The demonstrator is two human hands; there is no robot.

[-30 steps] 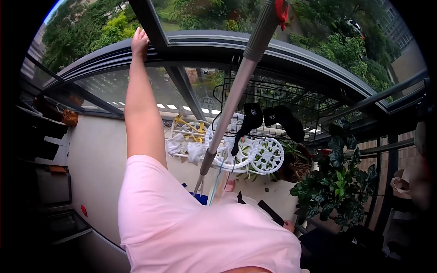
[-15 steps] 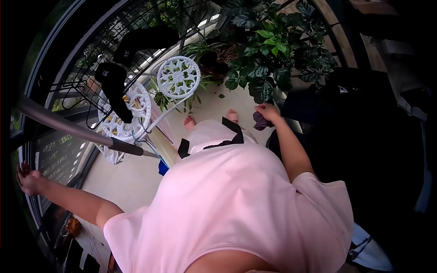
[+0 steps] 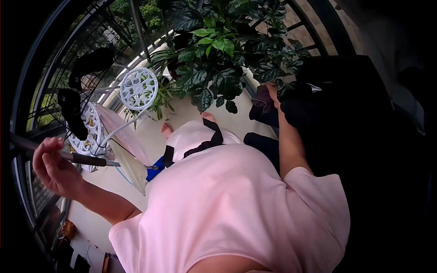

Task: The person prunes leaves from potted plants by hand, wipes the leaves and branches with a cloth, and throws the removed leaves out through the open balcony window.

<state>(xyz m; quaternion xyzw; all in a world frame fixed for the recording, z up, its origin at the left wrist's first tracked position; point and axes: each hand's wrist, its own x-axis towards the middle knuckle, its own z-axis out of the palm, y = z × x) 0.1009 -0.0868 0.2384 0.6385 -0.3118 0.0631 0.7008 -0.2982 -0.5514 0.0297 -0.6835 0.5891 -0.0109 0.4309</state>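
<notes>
My right hand (image 3: 274, 94) is closed on a crumpled dark purple cloth (image 3: 261, 99), beside dark hanging clothes (image 3: 309, 111) and close to the leaves of a large potted plant (image 3: 223, 68). On the other side my left hand (image 3: 58, 169) is raised, its fingers loosely bent and apart, with nothing seen in them. It overlaps a grey pole (image 3: 86, 159) in the view; whether it touches the pole I cannot tell. Past it, two black sock-like pieces (image 3: 93, 67) lie on a black wire rack (image 3: 50, 98).
A white lattice metal stand has a small round top (image 3: 139, 89) and a lower one (image 3: 86, 132). A pale cloth or board (image 3: 129, 161) leans near it, by a blue object (image 3: 155, 169). Window frames curve round the left and far sides. Dark clothing fills the right.
My left hand has come in from the window side to the pole. My right hand, still with the purple cloth, has reached farther forward among the dark clothes. The view has turned right.
</notes>
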